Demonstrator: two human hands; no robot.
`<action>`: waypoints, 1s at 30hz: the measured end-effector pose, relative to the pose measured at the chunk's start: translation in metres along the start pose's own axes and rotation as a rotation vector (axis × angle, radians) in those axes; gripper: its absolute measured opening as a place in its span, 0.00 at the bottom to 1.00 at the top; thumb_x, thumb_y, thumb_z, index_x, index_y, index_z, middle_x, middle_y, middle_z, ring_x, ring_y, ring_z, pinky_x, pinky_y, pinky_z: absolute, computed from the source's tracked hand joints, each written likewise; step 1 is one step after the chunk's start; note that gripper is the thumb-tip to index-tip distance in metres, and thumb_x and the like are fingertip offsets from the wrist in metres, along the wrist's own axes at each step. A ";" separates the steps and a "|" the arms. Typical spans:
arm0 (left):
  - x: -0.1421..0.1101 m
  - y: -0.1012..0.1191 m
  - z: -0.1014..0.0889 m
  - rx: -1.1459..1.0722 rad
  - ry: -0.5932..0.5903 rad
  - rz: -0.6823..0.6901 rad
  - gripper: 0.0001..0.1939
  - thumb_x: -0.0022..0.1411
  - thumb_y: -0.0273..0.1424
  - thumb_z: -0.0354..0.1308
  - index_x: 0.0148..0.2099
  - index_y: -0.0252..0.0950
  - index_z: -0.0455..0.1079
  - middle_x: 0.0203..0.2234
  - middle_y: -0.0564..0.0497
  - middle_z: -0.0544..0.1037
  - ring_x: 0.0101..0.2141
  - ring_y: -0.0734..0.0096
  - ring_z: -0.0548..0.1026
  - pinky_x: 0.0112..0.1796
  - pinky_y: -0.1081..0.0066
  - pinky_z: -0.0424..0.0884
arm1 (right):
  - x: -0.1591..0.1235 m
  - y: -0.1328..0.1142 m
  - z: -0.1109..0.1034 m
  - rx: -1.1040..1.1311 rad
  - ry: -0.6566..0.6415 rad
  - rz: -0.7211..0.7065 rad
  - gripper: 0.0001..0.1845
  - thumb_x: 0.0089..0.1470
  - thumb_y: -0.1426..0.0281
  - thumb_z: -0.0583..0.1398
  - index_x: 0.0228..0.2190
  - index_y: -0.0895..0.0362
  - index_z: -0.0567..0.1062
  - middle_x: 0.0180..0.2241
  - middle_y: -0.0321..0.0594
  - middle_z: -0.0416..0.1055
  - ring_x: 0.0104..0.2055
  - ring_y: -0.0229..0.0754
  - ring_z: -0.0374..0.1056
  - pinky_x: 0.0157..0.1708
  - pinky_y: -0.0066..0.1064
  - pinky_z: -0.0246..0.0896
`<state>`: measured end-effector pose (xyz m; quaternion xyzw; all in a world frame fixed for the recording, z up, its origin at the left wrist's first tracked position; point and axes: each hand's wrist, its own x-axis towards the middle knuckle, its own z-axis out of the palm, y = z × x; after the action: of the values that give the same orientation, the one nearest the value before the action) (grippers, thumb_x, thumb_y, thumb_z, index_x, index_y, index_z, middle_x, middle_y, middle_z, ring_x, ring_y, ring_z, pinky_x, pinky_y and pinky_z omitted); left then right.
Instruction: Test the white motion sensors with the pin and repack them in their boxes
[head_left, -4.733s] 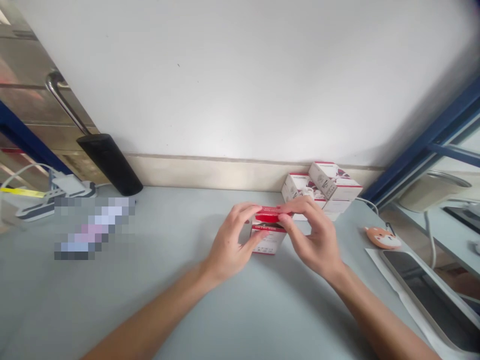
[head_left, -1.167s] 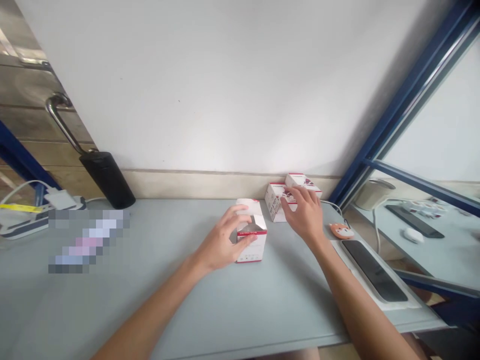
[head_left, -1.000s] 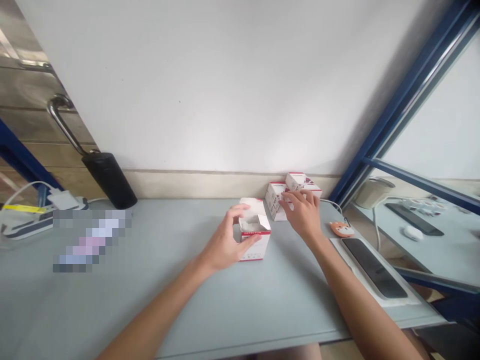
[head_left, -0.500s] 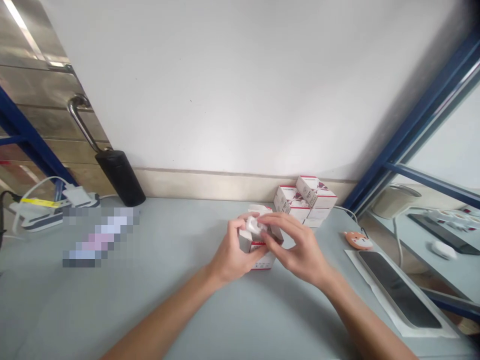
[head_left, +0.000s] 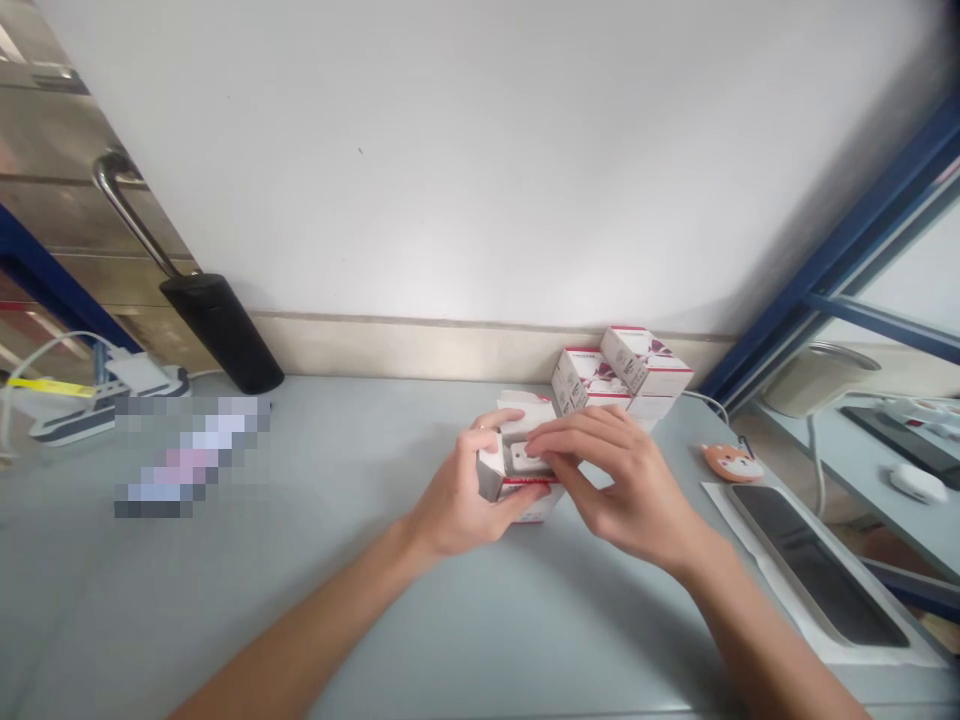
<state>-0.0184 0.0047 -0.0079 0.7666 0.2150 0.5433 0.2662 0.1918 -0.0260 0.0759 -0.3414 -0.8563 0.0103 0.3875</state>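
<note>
A small white and red cardboard box [head_left: 534, 511] stands on the grey table with its top flaps raised. My left hand [head_left: 465, 495] is wrapped round its left side, thumb along the front and fingers at the back. Inside the open top lies a small white plastic device [head_left: 517, 457], with a rounded edge and a small hole showing. My right hand [head_left: 615, 480] reaches over the box from the right, its fingers closed together and their tips on the device. Those fingers hide the device's right part and the box's right side.
Several similar closed boxes [head_left: 649, 368] are stacked behind, near the wall. At right are an orange animal-faced item [head_left: 732, 462] and a dark flat panel [head_left: 817, 565] on a white sheet. A black cylinder [head_left: 225, 335] and a power strip [head_left: 112, 405] stand at left.
The white device, held higher and tilted before, now sits lower and flatter in the box opening. My right fingers have come down over it. The camera view has shifted slightly.
</note>
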 end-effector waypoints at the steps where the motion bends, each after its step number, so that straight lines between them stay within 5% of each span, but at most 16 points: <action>1: 0.000 0.000 0.000 0.001 -0.002 0.003 0.32 0.63 0.25 0.69 0.55 0.48 0.50 0.65 0.37 0.66 0.60 0.53 0.76 0.48 0.56 0.79 | 0.000 0.001 0.001 0.018 0.020 0.016 0.13 0.66 0.78 0.59 0.45 0.50 0.78 0.43 0.35 0.82 0.42 0.42 0.75 0.44 0.38 0.65; 8: 0.005 0.005 -0.004 0.125 -0.024 -0.004 0.26 0.62 0.27 0.69 0.54 0.44 0.59 0.60 0.37 0.71 0.65 0.47 0.70 0.54 0.50 0.76 | 0.002 -0.001 0.001 -0.012 -0.023 0.016 0.11 0.67 0.75 0.60 0.47 0.51 0.79 0.42 0.39 0.81 0.42 0.44 0.74 0.46 0.41 0.67; 13: 0.005 0.009 -0.003 0.125 -0.042 -0.026 0.24 0.63 0.28 0.69 0.53 0.44 0.59 0.61 0.38 0.71 0.67 0.47 0.68 0.53 0.52 0.78 | 0.003 -0.008 -0.005 0.130 -0.124 0.191 0.13 0.67 0.70 0.60 0.51 0.48 0.79 0.47 0.41 0.77 0.45 0.44 0.74 0.45 0.38 0.71; 17: 0.007 0.016 -0.001 0.153 -0.074 0.025 0.23 0.64 0.29 0.69 0.53 0.45 0.60 0.59 0.40 0.73 0.64 0.48 0.72 0.48 0.55 0.81 | 0.000 -0.002 -0.015 0.227 -0.173 0.291 0.12 0.66 0.68 0.63 0.49 0.46 0.80 0.45 0.39 0.76 0.39 0.40 0.74 0.39 0.34 0.73; 23: 0.006 0.020 0.001 0.209 -0.074 0.088 0.25 0.63 0.31 0.70 0.56 0.45 0.60 0.60 0.38 0.72 0.61 0.48 0.75 0.48 0.54 0.81 | 0.002 0.000 -0.019 0.258 -0.111 0.296 0.05 0.66 0.67 0.64 0.42 0.50 0.81 0.41 0.39 0.78 0.37 0.41 0.74 0.36 0.33 0.72; 30: 0.004 0.011 0.001 0.168 -0.023 0.126 0.30 0.64 0.30 0.69 0.61 0.44 0.57 0.60 0.35 0.69 0.62 0.48 0.73 0.51 0.50 0.79 | 0.002 -0.001 -0.001 0.255 0.030 0.183 0.03 0.66 0.70 0.64 0.38 0.52 0.79 0.39 0.38 0.78 0.37 0.40 0.74 0.38 0.31 0.70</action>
<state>-0.0160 -0.0011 0.0022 0.8046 0.2081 0.5300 0.1685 0.1907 -0.0262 0.0783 -0.3662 -0.8074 0.1493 0.4379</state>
